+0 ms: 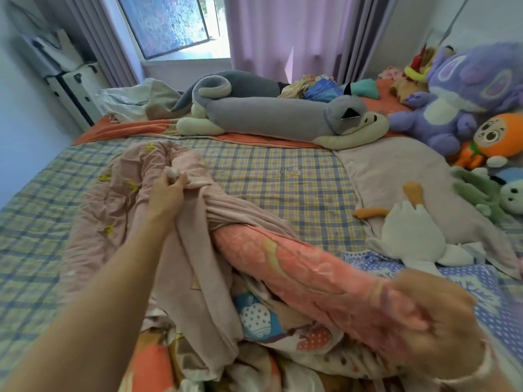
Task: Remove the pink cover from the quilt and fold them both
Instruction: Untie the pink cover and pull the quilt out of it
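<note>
**Both hands closed on cloth, quilt stretched between them**

My left hand [167,193] was at about nine o'clock in my view, arm reaching out from the lower left. Its fingers were curled tight, pinching a gathered bunch of the pink cover [113,199]. A small white tuft [173,172] poked out just above my fingertips; I could not tell what it was.

The pale cover, printed with yellow crowns, lay crumpled on the checked sheet [283,179]. It ran from ten o'clock down past my forearm to six o'clock. Just to the three o'clock side of my left hand, it was ruched into tight ribs around the quilt [297,264].

The quilt, coral with a pale print, came out of that ruched mouth as a thick roll slanting towards four o'clock. My right hand [435,321] was there, blurred, its fingers wrapped round the near end of the roll in a closed grip. More printed fabric was heaped under the roll at six o'clock, against my body.

On the far side of the bed, at twelve o'clock, lay a long grey plush [268,114]. A purple plush [447,114] sat at two o'clock, and a white goose plush [410,236] lay at three o'clock, well apart from both hands.
</note>
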`<act>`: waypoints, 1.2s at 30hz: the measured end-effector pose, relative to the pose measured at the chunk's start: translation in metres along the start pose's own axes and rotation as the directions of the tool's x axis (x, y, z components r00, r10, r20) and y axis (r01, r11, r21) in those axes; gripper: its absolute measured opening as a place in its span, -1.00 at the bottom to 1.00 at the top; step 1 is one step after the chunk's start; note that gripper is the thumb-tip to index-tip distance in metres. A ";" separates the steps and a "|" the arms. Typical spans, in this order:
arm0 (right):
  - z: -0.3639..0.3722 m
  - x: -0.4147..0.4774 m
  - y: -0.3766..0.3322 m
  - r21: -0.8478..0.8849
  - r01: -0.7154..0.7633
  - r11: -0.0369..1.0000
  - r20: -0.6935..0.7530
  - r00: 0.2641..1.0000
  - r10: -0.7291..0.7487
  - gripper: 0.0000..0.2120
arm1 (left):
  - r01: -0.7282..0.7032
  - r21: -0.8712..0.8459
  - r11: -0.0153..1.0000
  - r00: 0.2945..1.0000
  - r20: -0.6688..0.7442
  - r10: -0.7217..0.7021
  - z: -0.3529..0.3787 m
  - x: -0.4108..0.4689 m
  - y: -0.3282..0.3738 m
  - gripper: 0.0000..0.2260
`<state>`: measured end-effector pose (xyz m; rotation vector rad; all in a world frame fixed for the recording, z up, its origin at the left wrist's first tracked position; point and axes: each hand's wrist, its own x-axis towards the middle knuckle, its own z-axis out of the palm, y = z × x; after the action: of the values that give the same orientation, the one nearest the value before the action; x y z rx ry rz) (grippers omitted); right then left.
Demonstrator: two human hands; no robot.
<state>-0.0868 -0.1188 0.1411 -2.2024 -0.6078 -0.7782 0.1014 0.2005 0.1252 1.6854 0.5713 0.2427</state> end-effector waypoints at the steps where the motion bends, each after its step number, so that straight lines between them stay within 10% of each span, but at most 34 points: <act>1: -0.005 -0.004 0.009 -0.033 -0.112 0.993 -0.047 0.993 0.111 -0.89 | -0.043 0.144 0.989 0.999 -0.008 0.045 -0.014 0.008 -0.003 -0.76; 4: 0.005 -0.015 0.039 -0.107 -0.349 0.931 -0.078 0.936 0.342 -0.81 | -0.036 0.521 0.853 0.985 0.163 -0.058 -0.029 0.004 -0.012 -0.88; 7: 0.029 -0.014 0.044 -0.065 -0.368 0.927 -0.046 0.929 0.366 -0.75 | -0.388 0.887 0.250 0.919 0.350 0.184 -0.011 -0.031 -0.021 -0.57; 9: 0.042 -0.007 0.036 -0.009 -0.325 0.946 -0.019 0.946 0.325 -0.72 | -0.804 0.576 0.149 0.572 0.681 0.456 0.020 -0.064 -0.028 -0.46; 11: 0.047 0.000 0.027 0.049 -0.263 0.964 0.039 0.965 0.261 -0.79 | -0.928 0.308 0.207 0.350 0.913 0.210 0.059 -0.097 -0.039 -0.34; 13: 0.043 -0.001 0.029 0.083 -0.248 0.965 0.075 0.967 0.242 -0.86 | -0.923 0.328 0.200 0.335 0.942 0.000 0.087 -0.121 -0.041 -0.38; 19: 0.033 -0.005 0.060 -0.689 -0.315 0.652 0.091 0.856 0.509 -0.72 | -0.861 0.264 0.435 0.421 0.849 0.319 0.095 -0.123 -0.026 -0.76; 22: 0.059 0.016 0.039 -0.729 -0.168 0.664 0.238 0.847 0.476 -0.14 | -0.863 0.329 0.384 0.471 0.800 0.372 0.110 -0.142 -0.001 -0.91; 24: 0.073 0.030 0.024 -0.642 -0.290 0.709 0.294 0.762 0.578 -0.08 | -0.858 0.300 0.418 0.473 0.780 0.410 0.114 -0.149 0.014 -0.85; 28: 0.076 0.042 0.021 -0.054 -0.619 0.784 -0.030 0.785 0.618 -0.87 | -0.734 0.154 0.662 0.401 0.885 0.239 0.094 -0.132 0.020 -0.76; 32: 0.067 0.050 0.002 0.366 -0.587 0.722 0.052 0.788 0.614 -0.60 | -0.701 0.207 0.683 0.304 0.952 0.024 0.073 -0.104 0.004 -0.52; 36: 0.041 0.048 -0.001 0.575 -0.513 0.638 0.064 0.805 0.590 -0.47 | -0.772 0.444 0.455 0.439 0.890 -0.125 0.056 -0.076 -0.008 -0.38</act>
<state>-0.0397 -0.0787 0.1514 -1.6073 -0.0404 -0.3342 0.0610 0.1156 0.1176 2.5799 -0.6751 -0.7023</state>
